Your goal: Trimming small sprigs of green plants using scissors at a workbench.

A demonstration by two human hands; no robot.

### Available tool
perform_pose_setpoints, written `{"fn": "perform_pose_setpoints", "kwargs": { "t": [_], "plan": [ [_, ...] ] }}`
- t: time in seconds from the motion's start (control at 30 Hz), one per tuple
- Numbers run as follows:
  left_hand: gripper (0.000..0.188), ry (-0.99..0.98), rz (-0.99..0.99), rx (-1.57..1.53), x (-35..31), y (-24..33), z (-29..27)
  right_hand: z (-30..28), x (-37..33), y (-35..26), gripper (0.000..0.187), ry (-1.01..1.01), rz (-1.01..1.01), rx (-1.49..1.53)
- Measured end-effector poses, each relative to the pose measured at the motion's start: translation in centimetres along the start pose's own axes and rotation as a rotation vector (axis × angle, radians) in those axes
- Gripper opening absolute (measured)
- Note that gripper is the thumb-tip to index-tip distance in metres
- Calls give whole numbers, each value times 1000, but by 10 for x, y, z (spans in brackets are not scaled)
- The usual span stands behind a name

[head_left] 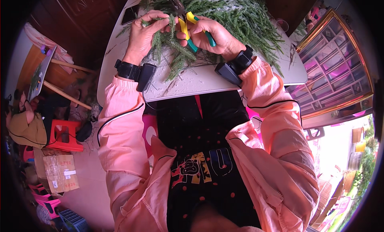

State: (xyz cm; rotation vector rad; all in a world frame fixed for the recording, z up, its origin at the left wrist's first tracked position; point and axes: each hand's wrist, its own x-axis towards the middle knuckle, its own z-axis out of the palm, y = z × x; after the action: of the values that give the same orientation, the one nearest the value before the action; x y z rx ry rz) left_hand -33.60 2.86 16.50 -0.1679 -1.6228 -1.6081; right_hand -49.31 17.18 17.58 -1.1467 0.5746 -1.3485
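The person sits at a white table (192, 86) heaped with green fir-like branches (236, 12); the left hand (146, 32) pinches a small green sprig (158, 21) between thumb and fingertips, holding it just above the heap; the right hand (214, 34) is closed around a pair of pliers (188, 30) with yellow and teal handles, whose dark nose points up toward the sprig and the branches; the two hands sit close together, nearly touching. Both wrists carry black bands with dark boxes attached, over pink sleeves. A dark phone (130, 15) lies on the table's far left corner. On the floor to the left stand a red plastic stool (66, 135) and, nearer, a flat brown cardboard box (60, 173) with pale tape and a small white label; a gold-framed cabinet (332, 68) stands to the right.
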Motion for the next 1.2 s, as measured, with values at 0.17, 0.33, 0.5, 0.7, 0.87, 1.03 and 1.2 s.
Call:
{"fn": "perform_pose_setpoints", "kwargs": {
  "t": [0.17,0.33,0.5,0.7,0.87,1.03,1.2],
  "plan": [
    [12,-34,-81,-4,0,5,3,-3,-2,-3,42,-69,7,127],
    [15,-66,-193,-73,1,6,-1,-5,-3,-7,42,-63,1,83],
    [17,-51,-235,-20,-3,7,-3,1,-3,-13,44,94,-9,33],
    [19,6,-217,156,-6,26,-23,-4,-1,-16,46,20,-1,-46],
    [21,492,-8,524,-45,133,-65,23,-12,-35,46,76,-67,-173],
    [18,1070,38,441,-135,165,-184,21,-44,-52,46,224,-55,-405],
    [36,1054,-669,483,-220,88,-292,14,-73,-68,47,294,-69,-398]
  ]
}}
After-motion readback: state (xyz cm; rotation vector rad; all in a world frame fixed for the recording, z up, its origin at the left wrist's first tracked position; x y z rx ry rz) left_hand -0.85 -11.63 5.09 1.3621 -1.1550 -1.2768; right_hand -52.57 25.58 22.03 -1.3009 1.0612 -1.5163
